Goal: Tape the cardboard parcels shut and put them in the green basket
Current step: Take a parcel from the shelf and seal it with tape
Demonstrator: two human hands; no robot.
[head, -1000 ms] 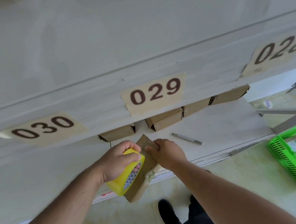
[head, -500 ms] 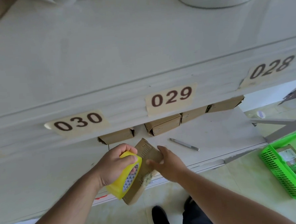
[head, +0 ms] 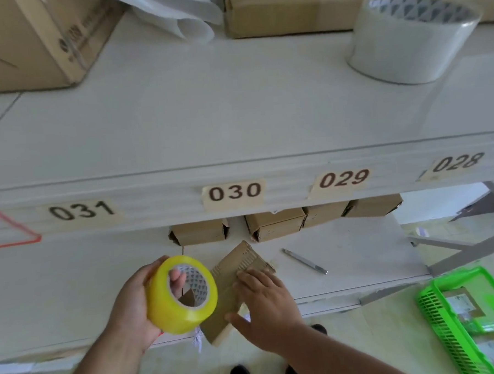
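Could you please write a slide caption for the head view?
Left hand holds yellow tape roll; right hand steadies a cardboard parcel on the shelf.

lower shelf [head: 358, 255] | parcels [head: 275, 224], knife [head: 304, 261] | floor: green basket [head: 435, 314]

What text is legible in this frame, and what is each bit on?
"031": paper label on the front edge of the upper shelf.
"030": paper label, same edge.
"029": paper label, same edge.
"028": paper label, same edge, slightly blurred.
Print on the large cardboard box, top left: too blurred to read.
Stickers on the parcels in the green basket: too small to read.
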